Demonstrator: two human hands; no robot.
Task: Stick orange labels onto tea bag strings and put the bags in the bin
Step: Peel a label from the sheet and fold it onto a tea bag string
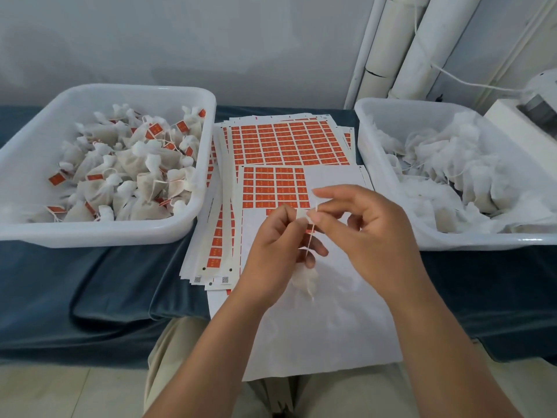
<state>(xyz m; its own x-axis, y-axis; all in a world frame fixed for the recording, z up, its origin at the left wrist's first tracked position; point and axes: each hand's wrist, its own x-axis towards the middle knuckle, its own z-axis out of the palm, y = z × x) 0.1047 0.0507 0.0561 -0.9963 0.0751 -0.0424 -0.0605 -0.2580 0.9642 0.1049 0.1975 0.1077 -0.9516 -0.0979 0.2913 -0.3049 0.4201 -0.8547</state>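
Both hands meet over the lap. The left hand [278, 245] pinches a small label [301, 218] between thumb and forefinger, its lower fingers curled round the tea bag [306, 279]. The right hand [364, 227] pinches the string [310, 236] just beside that label. The bag hangs below the left fingers, long axis upright, string end up, body toward the lap. Beneath lie label sheets [286, 143] on blue cloth [90, 282]. The left bin [105, 233] holds bags carrying orange labels. The right bin [452, 242] holds a heap of plain white bags.
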